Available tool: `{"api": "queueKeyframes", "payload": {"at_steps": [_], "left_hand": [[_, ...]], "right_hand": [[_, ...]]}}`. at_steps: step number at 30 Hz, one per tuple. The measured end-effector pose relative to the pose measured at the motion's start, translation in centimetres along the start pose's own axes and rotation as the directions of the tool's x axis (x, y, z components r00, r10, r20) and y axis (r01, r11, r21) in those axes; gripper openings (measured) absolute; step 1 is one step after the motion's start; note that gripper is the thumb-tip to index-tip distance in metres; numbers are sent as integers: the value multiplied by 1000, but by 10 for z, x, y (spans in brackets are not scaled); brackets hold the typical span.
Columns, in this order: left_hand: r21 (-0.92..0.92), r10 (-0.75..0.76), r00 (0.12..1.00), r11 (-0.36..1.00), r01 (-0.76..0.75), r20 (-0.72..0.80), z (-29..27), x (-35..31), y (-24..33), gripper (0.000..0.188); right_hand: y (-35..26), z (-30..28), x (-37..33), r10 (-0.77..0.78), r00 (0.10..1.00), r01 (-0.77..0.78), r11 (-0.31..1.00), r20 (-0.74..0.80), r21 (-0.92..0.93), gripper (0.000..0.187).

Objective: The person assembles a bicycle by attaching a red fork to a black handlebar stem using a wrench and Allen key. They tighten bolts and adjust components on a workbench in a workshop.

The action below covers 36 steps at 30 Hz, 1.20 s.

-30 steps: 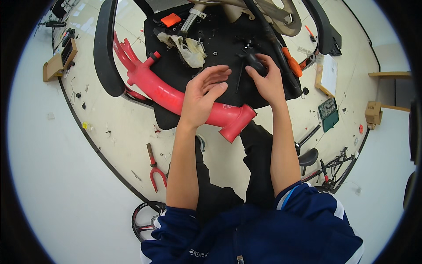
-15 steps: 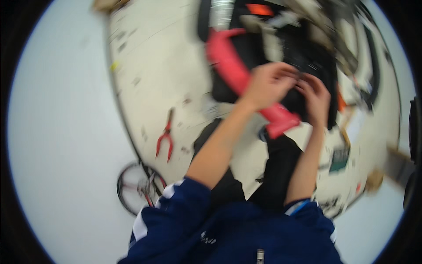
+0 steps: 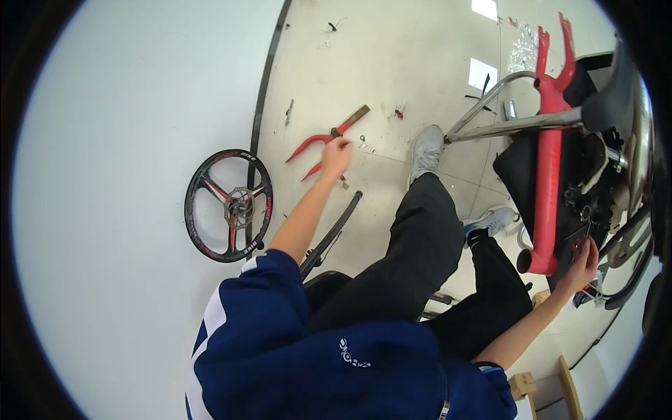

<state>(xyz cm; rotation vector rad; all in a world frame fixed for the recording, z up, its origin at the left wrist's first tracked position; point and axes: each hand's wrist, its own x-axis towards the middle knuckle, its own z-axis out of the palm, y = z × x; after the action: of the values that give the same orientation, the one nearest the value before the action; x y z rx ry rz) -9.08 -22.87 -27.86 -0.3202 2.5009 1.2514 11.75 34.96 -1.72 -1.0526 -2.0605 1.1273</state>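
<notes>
My left hand (image 3: 337,157) is stretched out over a red bicycle fork (image 3: 338,129) that lies on the floor. Its fingers are curled, and whatever they may hold is hidden; I cannot tell if they touch the fork. Off to the right, my right hand (image 3: 584,266) is at the edge of a black chair seat (image 3: 514,168), beside the lower end of a red bicycle frame tube (image 3: 548,182). Its fingertips close around a small dark piece too unclear to name. The tube lies across the seat, its forked end pointing away from me.
A black spoked bicycle wheel (image 3: 241,203) with a brake disc leans by the white wall at left. Chrome chair legs (image 3: 500,129) and a black armrest (image 3: 609,101) surround the seat. Small scraps (image 3: 399,112) dot the floor. A small cardboard box (image 3: 521,383) is at lower right.
The view has swung, so the chair and frame sit farther right. My hands, together above the seat before, are now apart: left out over the fork, right still by the seat.
</notes>
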Motion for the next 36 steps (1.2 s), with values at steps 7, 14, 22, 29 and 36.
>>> {"api": "queueKeyframes", "payload": {"at_steps": [7,14,22,29,36], "left_hand": [[621,-319,941,717,317,-112,5,-3,-132,46],[648,-360,933,705,289,-23,31,20,-117,28],[470,-226,974,857,214,-30,-13,-12,-28,32],[78,227,966,968,-237,124,-80,-75,55,28],[218,410,855,846,-487,319,-115,-161,155,28]], "right_hand": [[11,-80,-62,55,991,-91,943,-119,-319,31],[37,-93,-86,156,968,-202,950,-199,-239,30],[19,-44,-102,419,908,-420,906,30,59,40],[-29,-8,-114,440,893,-444,832,92,331,52],[-30,20,-107,507,803,-594,727,315,344,81]]}}
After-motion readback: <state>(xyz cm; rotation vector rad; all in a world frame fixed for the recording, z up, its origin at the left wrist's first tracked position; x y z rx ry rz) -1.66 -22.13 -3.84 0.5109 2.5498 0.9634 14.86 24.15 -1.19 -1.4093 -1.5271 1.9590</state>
